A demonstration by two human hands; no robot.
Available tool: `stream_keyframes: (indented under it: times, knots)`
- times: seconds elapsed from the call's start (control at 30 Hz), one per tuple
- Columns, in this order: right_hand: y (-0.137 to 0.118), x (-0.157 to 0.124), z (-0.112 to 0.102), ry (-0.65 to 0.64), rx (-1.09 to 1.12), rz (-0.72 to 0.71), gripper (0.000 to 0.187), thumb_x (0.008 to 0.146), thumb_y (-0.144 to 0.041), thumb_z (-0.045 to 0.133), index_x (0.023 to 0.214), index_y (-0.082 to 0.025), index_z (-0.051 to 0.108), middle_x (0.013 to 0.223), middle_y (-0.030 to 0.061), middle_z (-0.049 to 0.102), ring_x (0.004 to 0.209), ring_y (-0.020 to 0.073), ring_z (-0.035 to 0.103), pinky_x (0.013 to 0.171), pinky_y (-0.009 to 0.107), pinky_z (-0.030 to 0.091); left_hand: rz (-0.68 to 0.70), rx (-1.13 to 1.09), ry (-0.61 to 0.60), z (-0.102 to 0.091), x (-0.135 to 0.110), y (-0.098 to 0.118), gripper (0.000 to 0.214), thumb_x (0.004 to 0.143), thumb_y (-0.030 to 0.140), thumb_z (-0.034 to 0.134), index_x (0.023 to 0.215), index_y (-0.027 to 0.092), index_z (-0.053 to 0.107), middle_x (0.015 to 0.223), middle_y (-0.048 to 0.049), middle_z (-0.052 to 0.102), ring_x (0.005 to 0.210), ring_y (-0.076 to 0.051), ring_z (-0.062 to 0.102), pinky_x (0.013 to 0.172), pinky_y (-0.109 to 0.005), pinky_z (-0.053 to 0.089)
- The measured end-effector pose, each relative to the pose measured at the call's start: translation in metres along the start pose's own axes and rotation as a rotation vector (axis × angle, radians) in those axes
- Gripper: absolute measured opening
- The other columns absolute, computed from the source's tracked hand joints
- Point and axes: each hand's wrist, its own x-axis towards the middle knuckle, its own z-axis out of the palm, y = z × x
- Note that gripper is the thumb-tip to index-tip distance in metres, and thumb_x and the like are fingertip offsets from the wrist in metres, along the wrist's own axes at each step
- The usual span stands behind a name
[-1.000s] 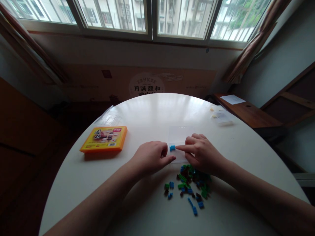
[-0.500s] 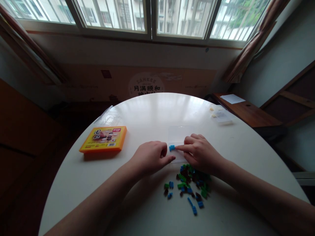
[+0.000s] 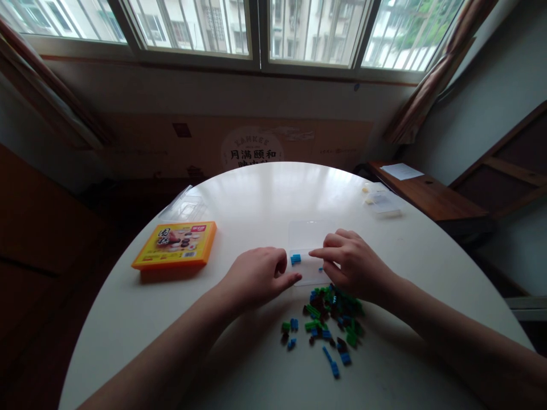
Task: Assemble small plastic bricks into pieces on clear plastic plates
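Observation:
In the head view, a clear plastic box [image 3: 310,276] lies on the white table between my hands. A small cluster of blue building bricks [image 3: 296,259] sits at its left side. My left hand [image 3: 258,276] rests beside that side, fingers loosely curled and thumb held apart, with nothing visible in it. Over the box's right part is my right hand [image 3: 352,263], index finger stretched towards the cluster but apart from it. A tiny blue piece [image 3: 320,269] shows by its thumb and middle finger; whether they touch it is unclear.
A pile of green, blue and dark brown bricks [image 3: 331,310] lies nearer me, with several strays around it. At the left stands an orange-yellow game box [image 3: 175,245], a clear plastic lid [image 3: 186,206] behind it. Another clear container [image 3: 384,204] is at the far right.
My right index finger has drawn back to the right, off the blue bricks. The tiny blue piece by that hand has come into view. My left hand stays nearly still.

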Motion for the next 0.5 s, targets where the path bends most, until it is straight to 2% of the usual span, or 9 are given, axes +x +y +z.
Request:
stream_keyframes:
  times: [0.13,0.5]
  knots:
    - [0.0004,0.0011,0.0023,-0.023,0.015,-0.018,0.026,0.085,-0.015,0.054,0.099,-0.023,0.075,0.085,0.005,0.064,0.082,0.0195,0.051,0.08,0.035,0.038,-0.003,0.006,-0.008,-0.0009,-0.0005,0.0009,0.039,0.083,0.059,0.054,0.075,0.021,0.059,0.077,-0.0011,0.066,0.067,-0.017,0.055,0.055,-0.028,0.032]
    - [-0.0059,0.0056,0.008,-0.058,0.004,-0.041,0.023,0.09,-0.021,0.054,0.099,-0.024,0.074,0.085,0.0059,0.064,0.083,0.0196,0.05,0.08,0.034,0.036,0.007,-0.006,-0.013,-0.0022,-0.0006,0.0014,0.04,0.084,0.059,0.053,0.076,0.021,0.059,0.077,-0.0014,0.066,0.067,-0.018,0.056,0.054,-0.028,0.033]
